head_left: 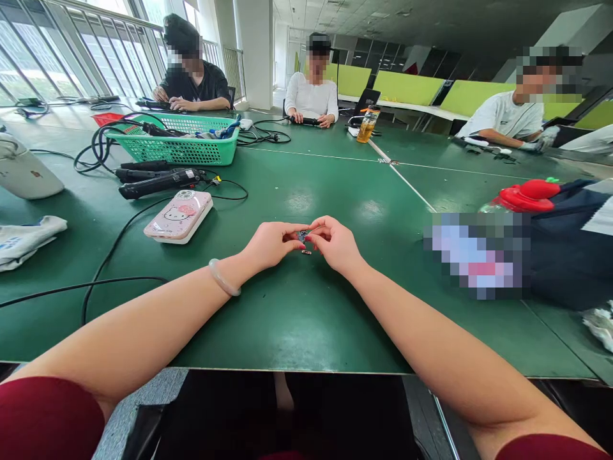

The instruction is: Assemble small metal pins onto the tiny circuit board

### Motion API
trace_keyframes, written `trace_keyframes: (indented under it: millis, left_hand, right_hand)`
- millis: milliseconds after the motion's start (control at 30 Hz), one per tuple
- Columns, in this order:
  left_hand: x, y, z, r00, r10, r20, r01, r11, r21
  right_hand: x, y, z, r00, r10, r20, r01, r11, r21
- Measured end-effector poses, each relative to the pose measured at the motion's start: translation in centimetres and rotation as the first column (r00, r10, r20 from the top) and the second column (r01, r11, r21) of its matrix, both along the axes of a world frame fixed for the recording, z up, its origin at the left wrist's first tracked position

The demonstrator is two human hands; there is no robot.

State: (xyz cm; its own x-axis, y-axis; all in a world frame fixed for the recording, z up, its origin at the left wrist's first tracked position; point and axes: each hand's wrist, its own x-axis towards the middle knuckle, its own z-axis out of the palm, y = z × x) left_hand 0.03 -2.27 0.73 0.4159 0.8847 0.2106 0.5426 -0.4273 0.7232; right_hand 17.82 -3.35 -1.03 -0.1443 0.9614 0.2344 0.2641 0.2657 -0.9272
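Note:
Both my hands meet over the middle of the green table. My left hand and my right hand pinch a small dark part between their fingertips, too small to name. A second tiny dark piece lies on the table just below the fingers. A pale bangle circles my left wrist.
A pink power bank lies to the left, with black cables and dark handheld tools behind it. A green basket stands further back. A red-capped bottle and a dark bag sit on the right. Three people sit at the far side.

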Motion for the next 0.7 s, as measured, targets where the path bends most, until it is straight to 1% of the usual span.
trace_keyframes:
  millis: [133,267,400,467,533,633,700]
  left_hand:
    - [0.0,-0.1,0.0,1.000,-0.006,0.002,0.006,1.000,0.027]
    - [0.0,-0.1,-0.2,0.997,-0.018,0.071,0.017,1.000,0.012]
    - [0.0,0.1,-0.5,0.986,-0.034,0.160,0.043,0.998,-0.053]
    - [0.0,0.2,-0.7,0.974,-0.045,0.222,0.069,0.993,-0.101]
    - [0.1,0.3,-0.9,0.958,-0.057,0.281,0.100,0.985,-0.139]
    - [0.1,0.5,-1.1,0.932,-0.073,0.355,0.145,0.973,-0.179]
    - [0.1,0.7,-1.0,0.921,-0.071,0.384,0.155,0.969,-0.192]
  right_hand:
    - [-0.1,-0.1,0.1,1.000,-0.008,0.007,0.008,1.000,0.018]
    - [-0.2,-0.4,0.3,0.998,-0.032,0.052,0.029,0.998,0.060]
    - [-0.4,-0.7,0.4,0.993,-0.051,0.106,0.035,0.988,0.153]
    - [-0.5,-0.8,0.4,0.987,-0.072,0.142,0.041,0.976,0.216]
    - [-0.5,-0.9,0.5,0.983,-0.088,0.163,0.045,0.968,0.247]
    - [-0.5,-0.9,0.5,0.985,-0.085,0.148,0.049,0.972,0.228]
    - [-0.5,-0.8,0.5,0.989,-0.082,0.119,0.059,0.981,0.187]
